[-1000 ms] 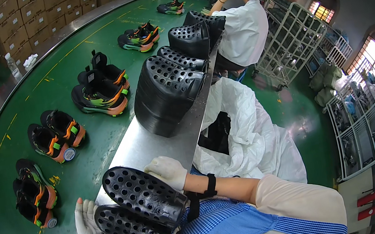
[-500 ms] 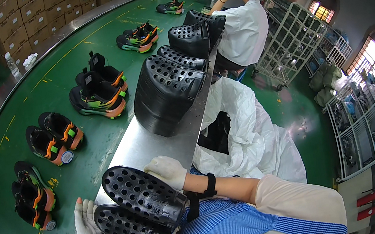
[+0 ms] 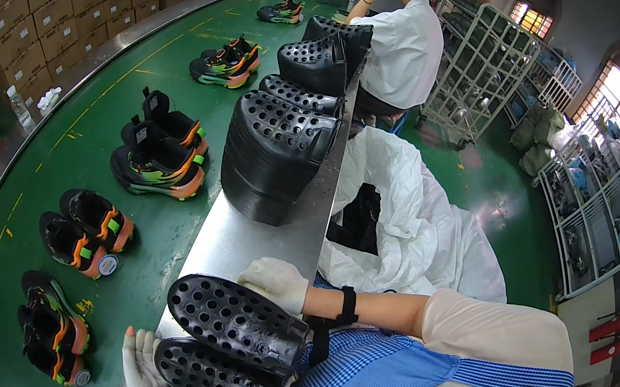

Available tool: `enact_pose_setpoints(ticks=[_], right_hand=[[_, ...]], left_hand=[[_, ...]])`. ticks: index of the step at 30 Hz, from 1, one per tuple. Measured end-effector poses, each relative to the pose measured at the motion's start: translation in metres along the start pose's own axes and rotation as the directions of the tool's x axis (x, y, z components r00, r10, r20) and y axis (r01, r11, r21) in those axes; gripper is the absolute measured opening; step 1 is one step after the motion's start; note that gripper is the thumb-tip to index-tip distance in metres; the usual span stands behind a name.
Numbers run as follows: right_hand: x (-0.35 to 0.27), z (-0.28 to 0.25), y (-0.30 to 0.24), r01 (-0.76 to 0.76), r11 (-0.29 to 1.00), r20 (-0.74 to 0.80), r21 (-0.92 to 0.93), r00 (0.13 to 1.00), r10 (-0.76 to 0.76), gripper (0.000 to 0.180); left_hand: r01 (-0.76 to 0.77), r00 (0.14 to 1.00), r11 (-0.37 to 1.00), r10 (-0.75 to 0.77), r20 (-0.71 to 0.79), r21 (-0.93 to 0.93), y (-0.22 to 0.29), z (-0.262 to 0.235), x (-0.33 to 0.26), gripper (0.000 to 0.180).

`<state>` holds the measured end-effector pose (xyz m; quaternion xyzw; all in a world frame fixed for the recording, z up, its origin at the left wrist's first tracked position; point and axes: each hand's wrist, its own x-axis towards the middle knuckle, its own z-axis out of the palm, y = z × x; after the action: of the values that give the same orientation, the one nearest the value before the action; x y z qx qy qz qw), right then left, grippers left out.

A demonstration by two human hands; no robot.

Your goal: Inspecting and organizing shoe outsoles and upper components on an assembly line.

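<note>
Two stacks of black plastic shoe trees, pierced with round holes, lean side by side in front of me: the upper stack (image 3: 227, 310) and the lower stack (image 3: 214, 378). My left hand (image 3: 144, 369), in a white glove with bare fingertips, lies against the lower stack's left side, fingers stretched out. At the upper stack's right side, my gloved right hand (image 3: 276, 283) is closed with its knuckles up; its fingertips are hidden. Beyond stands a taller pile of the same black shoe trees (image 3: 271, 159) on the metal ledge (image 3: 212, 247).
Pairs of black, orange and green sneakers (image 3: 159, 149) stand along the green conveyor belt (image 3: 156, 256) at left. A white sack (image 3: 415, 233) sits right of the ledge. A seated co-worker (image 3: 404, 46) is farther off, near wire racks (image 3: 479, 75). Cartons (image 3: 63, 38) line the back.
The sneakers on the green belt have shifted slightly toward the near left. Both my hands and the black shoe trees stay in place.
</note>
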<state>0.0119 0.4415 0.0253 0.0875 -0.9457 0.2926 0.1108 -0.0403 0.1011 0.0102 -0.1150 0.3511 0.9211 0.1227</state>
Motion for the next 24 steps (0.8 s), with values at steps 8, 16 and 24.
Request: enact_pose_setpoints(ticks=[8,16,24], right_hand=[[0.001,-0.003,0.004,0.002,1.000,-0.021,0.009,1.000,-0.002,0.017],[0.004,-0.004,0.013,-0.010,1.000,0.013,0.011,1.000,0.010,0.016],[0.006,-0.012,0.013,0.009,1.000,-0.025,0.016,1.000,-0.009,0.016]], left_hand=[[-0.003,1.000,1.000,0.003,-0.010,0.031,-0.003,0.003,0.004,0.045],[-0.005,1.000,0.999,0.004,0.007,0.033,-0.008,0.004,0.009,0.047],[0.007,1.000,1.000,-0.007,0.004,0.011,-0.010,0.012,0.011,0.046]])
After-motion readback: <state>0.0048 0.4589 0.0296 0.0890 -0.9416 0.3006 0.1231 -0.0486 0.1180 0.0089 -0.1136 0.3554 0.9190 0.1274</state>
